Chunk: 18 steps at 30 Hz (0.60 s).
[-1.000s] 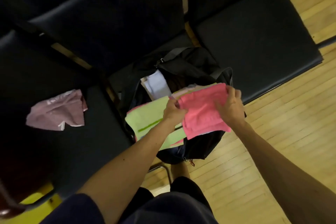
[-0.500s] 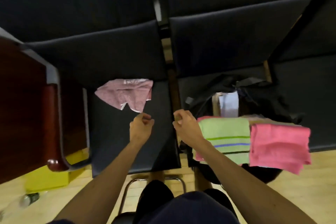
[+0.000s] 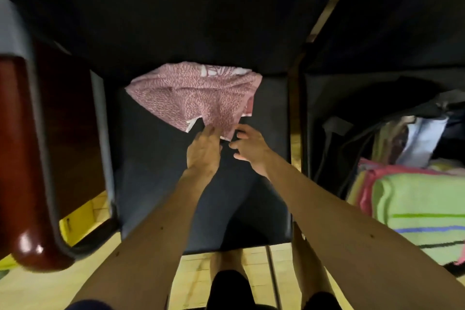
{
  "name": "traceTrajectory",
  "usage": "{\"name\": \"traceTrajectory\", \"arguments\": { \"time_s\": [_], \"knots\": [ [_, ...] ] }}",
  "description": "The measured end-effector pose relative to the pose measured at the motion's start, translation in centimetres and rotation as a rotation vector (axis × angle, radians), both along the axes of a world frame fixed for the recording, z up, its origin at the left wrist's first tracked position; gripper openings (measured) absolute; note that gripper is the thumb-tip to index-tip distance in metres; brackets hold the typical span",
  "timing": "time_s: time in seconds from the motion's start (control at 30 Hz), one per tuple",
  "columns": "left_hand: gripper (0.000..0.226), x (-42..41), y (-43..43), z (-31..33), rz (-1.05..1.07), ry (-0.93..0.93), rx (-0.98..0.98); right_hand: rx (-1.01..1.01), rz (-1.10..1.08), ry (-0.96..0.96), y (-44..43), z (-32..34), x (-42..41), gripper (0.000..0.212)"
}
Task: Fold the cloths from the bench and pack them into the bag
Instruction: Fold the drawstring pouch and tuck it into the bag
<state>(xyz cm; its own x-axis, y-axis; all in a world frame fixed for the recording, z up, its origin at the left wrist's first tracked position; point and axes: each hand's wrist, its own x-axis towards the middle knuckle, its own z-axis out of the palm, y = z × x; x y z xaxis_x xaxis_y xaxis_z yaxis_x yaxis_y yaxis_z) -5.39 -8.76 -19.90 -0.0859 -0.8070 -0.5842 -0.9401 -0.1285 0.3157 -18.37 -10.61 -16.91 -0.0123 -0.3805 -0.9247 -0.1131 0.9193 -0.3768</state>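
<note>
Head cam: the crumpled pink patterned cloth [image 3: 193, 98] is lying at the back of the dark bench seat [image 3: 151, 184]. The left hand [image 3: 203, 151] has its fingertips right on the cloth's near edge, honestly can't tell if it's pinching it or just touching. The right hand [image 3: 249, 148] sits just beside that same corner with fingers spread and loose, holding nothing. Off on the next seat over to the right is the black bag [image 3: 352, 128], with a folded green striped cloth [image 3: 415, 209] resting on top of it.
</note>
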Motion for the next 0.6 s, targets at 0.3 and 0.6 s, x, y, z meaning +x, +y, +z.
{"name": "traceTrajectory", "arguments": {
  "time_s": [0.3,0.6],
  "knots": [
    [0.025,0.7,0.6,-2.8,-0.106,0.024,-0.029,0.06,0.026,-0.029,0.4,-2.3,1.1,0.045],
    [0.027,1.1,3.4,4.3,0.044,0.275,0.074,-0.257,0.581,0.288,5.0,0.1,0.0,0.027]
  ]
}}
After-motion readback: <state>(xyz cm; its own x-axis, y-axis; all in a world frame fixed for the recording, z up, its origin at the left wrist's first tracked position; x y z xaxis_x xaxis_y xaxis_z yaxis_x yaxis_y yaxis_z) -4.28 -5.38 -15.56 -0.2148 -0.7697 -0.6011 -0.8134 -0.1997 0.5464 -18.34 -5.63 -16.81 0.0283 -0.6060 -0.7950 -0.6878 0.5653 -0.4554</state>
